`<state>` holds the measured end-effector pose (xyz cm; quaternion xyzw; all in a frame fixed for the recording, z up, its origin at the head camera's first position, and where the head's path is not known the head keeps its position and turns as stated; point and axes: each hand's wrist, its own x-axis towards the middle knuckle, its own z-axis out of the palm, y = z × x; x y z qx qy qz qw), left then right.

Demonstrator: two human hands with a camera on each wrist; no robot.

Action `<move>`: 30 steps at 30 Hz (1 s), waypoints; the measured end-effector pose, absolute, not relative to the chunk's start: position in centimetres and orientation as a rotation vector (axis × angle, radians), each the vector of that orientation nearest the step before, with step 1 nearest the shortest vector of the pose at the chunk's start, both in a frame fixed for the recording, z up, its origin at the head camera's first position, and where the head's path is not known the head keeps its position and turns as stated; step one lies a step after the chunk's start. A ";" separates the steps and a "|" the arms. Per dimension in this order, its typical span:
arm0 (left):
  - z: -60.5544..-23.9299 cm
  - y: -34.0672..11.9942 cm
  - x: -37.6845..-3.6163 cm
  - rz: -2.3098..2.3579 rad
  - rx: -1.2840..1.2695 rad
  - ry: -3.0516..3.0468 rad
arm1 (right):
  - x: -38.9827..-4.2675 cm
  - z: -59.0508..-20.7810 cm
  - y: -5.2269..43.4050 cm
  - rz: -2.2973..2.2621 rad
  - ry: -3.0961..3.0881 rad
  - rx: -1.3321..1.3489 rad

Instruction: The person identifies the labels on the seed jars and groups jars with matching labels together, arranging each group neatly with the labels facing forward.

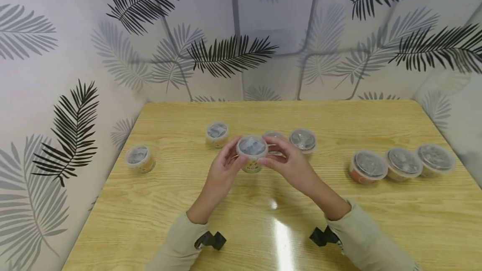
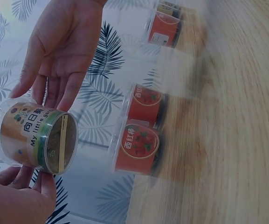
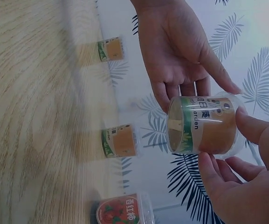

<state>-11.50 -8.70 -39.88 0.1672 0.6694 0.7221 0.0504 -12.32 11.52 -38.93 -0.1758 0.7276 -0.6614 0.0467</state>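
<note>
Between my hands I hold a small clear plastic tub (image 1: 252,149) with a transparent lid, raised above the table. Its label (image 2: 31,126) reads "My little garden", and a wooden stick (image 2: 62,144) shows through its base. My left hand (image 1: 222,166) grips its left side with thumb and fingers; my right hand (image 1: 291,164) grips the opposite side the same way. Right behind the right hand's fingers stands a partly hidden tub (image 1: 275,135), with another lidded tub (image 1: 303,139) beside it. To the left of the held one is an orange-labelled tub (image 3: 120,140).
One tub (image 1: 139,159) stands near the left edge of the wooden table (image 1: 158,221). Three more, including a red-brown one (image 1: 368,166), form a row at the right. Leaf-patterned wall covering (image 1: 263,74) rises behind the table.
</note>
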 end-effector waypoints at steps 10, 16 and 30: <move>-42.1 -9.9 -12.0 2.209 0.515 2.069 | -12.7 -39.8 10.5 -2.060 2.175 -0.547; -41.9 -10.8 -11.5 2.163 0.455 2.118 | -11.9 -38.9 9.3 -2.015 2.190 -0.502; -42.3 -15.1 -10.3 2.119 0.328 2.169 | -12.6 -42.2 4.1 -2.072 2.203 -0.508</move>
